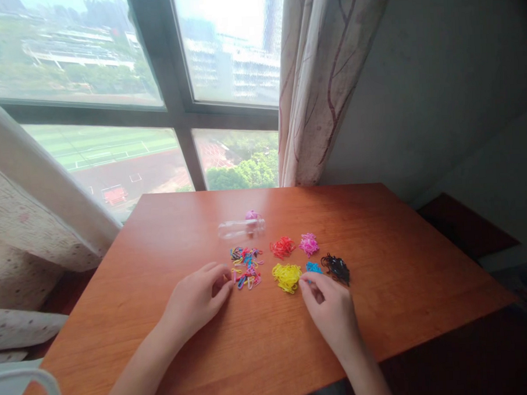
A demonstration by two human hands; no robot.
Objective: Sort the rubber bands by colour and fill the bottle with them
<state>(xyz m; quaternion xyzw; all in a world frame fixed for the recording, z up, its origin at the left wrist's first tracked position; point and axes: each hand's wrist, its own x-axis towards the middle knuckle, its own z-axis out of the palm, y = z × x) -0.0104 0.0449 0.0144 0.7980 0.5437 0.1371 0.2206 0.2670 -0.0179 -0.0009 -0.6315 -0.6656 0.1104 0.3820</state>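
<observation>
A: Site type?

B: Room in a home, by the look of it; a dormitory also possible.

A: Evidence?

B: Wooden desk [253, 355], warm brown, standing close by a large window [182, 115]. Long fabric at either side of the glass: branch print on the right curtain [317, 84], speckled pattern on the left curtain [32, 213]. Plain wall [437, 91] to the right, in shadow.

A: Which level?

B: Upper storey. Window looks down on a green sports pitch [108, 145], treetops [249, 172], pale buildings [253, 67] farther off, hazy.

A: Lighting?

B: Daylight through the glass, bright on the desk's far part, dim toward the wall.
</observation>
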